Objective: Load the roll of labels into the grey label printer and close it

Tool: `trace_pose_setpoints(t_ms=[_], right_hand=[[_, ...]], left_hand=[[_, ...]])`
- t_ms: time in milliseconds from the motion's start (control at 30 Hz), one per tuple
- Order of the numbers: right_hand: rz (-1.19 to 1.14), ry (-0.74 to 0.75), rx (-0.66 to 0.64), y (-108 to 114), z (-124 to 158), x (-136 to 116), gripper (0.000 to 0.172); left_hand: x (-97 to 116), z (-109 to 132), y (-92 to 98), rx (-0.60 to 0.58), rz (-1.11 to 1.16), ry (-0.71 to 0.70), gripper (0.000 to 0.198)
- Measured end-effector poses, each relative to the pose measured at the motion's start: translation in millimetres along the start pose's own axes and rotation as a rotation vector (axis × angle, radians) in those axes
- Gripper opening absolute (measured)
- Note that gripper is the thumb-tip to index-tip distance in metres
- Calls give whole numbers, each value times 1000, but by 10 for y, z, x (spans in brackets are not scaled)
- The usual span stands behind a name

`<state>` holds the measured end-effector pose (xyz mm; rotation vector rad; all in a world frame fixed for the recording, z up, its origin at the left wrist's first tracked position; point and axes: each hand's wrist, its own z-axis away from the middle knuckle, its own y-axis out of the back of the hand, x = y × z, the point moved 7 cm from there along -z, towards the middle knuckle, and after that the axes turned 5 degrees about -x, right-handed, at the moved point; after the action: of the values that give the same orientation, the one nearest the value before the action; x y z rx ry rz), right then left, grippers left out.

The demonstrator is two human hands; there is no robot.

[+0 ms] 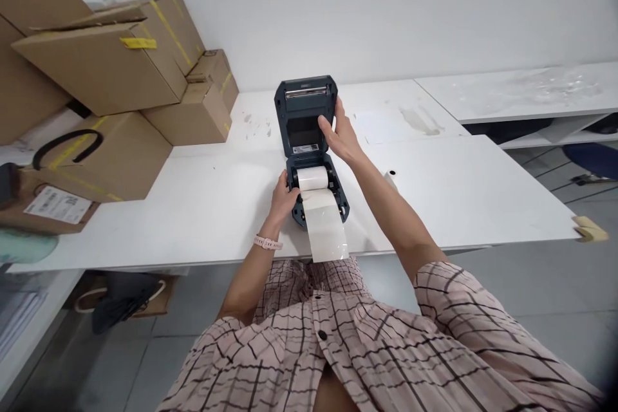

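A dark blue label printer [309,141] stands open near the front edge of the white table [458,187], its lid tipped up and back. A white label roll [313,177] lies in its bay, and a strip of labels [327,232] runs out over the table's edge. My left hand [284,196] rests against the printer's left side, beside the roll. My right hand [339,134] grips the right edge of the raised lid. A pink watch sits on my left wrist.
Several cardboard boxes [111,64] are stacked at the table's left end, against the wall. A second white table [521,90] adjoins at the back right, with a blue chair [591,158] under it. A bag [120,299] lies on the floor beneath the table.
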<state>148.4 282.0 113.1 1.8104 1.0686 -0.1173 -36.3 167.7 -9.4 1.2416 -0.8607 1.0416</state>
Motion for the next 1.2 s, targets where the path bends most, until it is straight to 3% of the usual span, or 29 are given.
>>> trace_pose_setpoints(t_ms=[133,200,300,400,467,533,600,667,800,900,967,1067,1200], right_hand=[[80,-27,105,230,82,-111,81],[117,50,43,258,200,-312,67],[117,125,-398,-69,354,-502,65],[175,29,-869,-525,465,-422,94],[212,-56,-1040,-732,469,-329,114],[201,-84,-1097,-832,433,-297,126],[117,-57,-1090,-802,410,-328,128],[-53,3,-1054,-618,429,-390,125],[-350,147,-863,154,531,-377,114],[-377,106,-696,703,629,-71,106],[-349,-16,-608,883,698,246,103],[-302,-201,-511,840,796,710,97],[-250,-317,-436,481,861,1072,91]], left_hand=[[135,42,99,67,-308,41,73],[214,37,127,54,-486,82,64],[283,25,112,-15,-641,113,51],[317,18,97,-40,-714,105,47],[313,14,91,-53,-727,110,47],[300,13,88,-66,-727,118,47],[294,17,90,-68,-724,115,48],[299,27,94,-61,-716,103,49],[311,61,92,-53,-672,92,50],[309,74,91,-48,-642,102,49],[299,71,94,-41,-636,112,50],[283,62,101,-31,-621,117,52],[273,65,110,-26,-596,112,51]])
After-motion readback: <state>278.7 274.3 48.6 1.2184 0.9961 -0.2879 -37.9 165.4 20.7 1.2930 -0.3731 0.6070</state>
